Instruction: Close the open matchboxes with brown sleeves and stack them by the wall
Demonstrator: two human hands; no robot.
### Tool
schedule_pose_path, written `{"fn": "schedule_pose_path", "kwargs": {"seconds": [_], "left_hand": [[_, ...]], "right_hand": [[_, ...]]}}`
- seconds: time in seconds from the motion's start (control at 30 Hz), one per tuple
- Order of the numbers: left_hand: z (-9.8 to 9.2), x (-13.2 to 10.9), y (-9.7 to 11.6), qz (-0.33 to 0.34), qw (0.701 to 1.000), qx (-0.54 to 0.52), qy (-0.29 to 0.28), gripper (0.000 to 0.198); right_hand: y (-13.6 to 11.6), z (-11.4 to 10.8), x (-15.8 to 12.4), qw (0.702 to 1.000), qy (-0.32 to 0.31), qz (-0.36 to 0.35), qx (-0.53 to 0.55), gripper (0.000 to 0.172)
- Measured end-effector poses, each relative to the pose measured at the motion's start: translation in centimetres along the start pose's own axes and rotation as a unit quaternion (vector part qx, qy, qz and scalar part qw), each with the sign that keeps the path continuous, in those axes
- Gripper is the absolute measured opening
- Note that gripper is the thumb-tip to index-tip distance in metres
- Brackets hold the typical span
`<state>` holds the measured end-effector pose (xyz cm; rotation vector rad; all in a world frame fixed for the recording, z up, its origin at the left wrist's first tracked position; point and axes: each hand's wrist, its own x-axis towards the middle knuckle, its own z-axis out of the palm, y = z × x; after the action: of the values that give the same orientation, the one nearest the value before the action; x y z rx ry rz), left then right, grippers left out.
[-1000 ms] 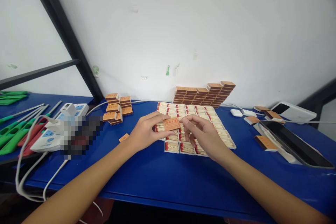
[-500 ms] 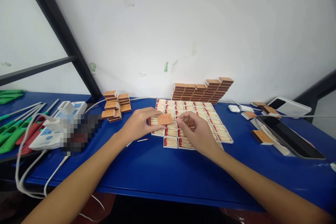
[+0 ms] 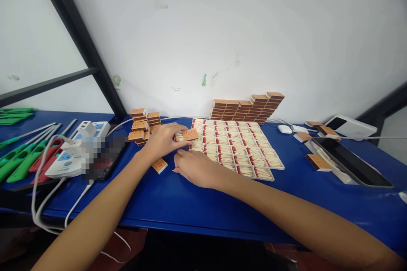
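Note:
My left hand (image 3: pixel 163 139) is closed around a half-slid matchbox (image 3: pixel 190 134), thumb below and fingers above. Match heads show in its exposed tray beside the orange cover. Below it, my right hand (image 3: pixel 195 168) reaches down to the blue tabletop, its fingers curled together with the tips touching the surface. Whatever those fingertips pinch, if anything, is hidden. To the right of both hands lie rows of white matchbox trays (image 3: pixel 235 144) filled with red-headed matches. A single closed matchbox (image 3: pixel 159 165) lies on the table under my left wrist.
Stacked matchboxes (image 3: pixel 139 125) stand at left, partly behind my left hand. A larger stepped stack (image 3: pixel 244 110) leans near the wall. At right are loose matchboxes (image 3: pixel 318 162) and a dark phone (image 3: pixel 352 161). A power strip (image 3: pixel 68 159) and green-handled tools (image 3: pixel 27 161) occupy the left.
My right hand has moved left and down from above the trays to the tabletop, covering where a loose match lay. My left hand has shifted slightly left with the matchbox.

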<state>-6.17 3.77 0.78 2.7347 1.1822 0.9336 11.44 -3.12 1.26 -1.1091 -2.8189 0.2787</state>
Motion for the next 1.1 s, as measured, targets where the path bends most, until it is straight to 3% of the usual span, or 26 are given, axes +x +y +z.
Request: {"fn": "schedule_pose_path", "kwargs": {"seconds": [0.13, 0.27, 0.33, 0.53, 0.63, 1.0, 1.1], "left_hand": [[0.1, -0.1, 0.6, -0.012, 1.000, 0.005, -0.008, 0.035], [0.2, -0.2, 1.7, -0.026, 0.999, -0.030, -0.029, 0.043], [0.3, -0.2, 2.3, -0.026, 0.998, -0.052, -0.032, 0.048], [1.1, -0.3, 3.2, -0.062, 0.994, -0.084, -0.021, 0.083], [1.3, -0.4, 3.4, -0.067, 0.994, -0.086, -0.015, 0.086], [1.5, -0.5, 3.3, -0.045, 0.995, -0.087, 0.000, 0.083], [1.3, -0.5, 3.3, -0.044, 0.995, -0.093, -0.001, 0.083]], "right_hand": [[1.7, -1.1, -1.7, 0.992, 0.074, -0.025, 0.103, 0.014], [4.0, -2.8, -2.5, 0.956, 0.157, 0.009, 0.246, 0.008], [4.9, -3.3, -2.5, 0.942, 0.195, 0.007, 0.271, 0.016], [5.8, -2.9, -2.6, 0.884, 0.285, 0.070, 0.364, 0.018], [5.8, -2.3, -2.5, 0.848, 0.322, 0.098, 0.410, 0.015], [6.2, -0.1, -1.8, 0.890, 0.371, 0.057, 0.259, 0.008], [6.9, -0.5, -2.4, 0.908, 0.342, 0.039, 0.238, 0.024]]}}
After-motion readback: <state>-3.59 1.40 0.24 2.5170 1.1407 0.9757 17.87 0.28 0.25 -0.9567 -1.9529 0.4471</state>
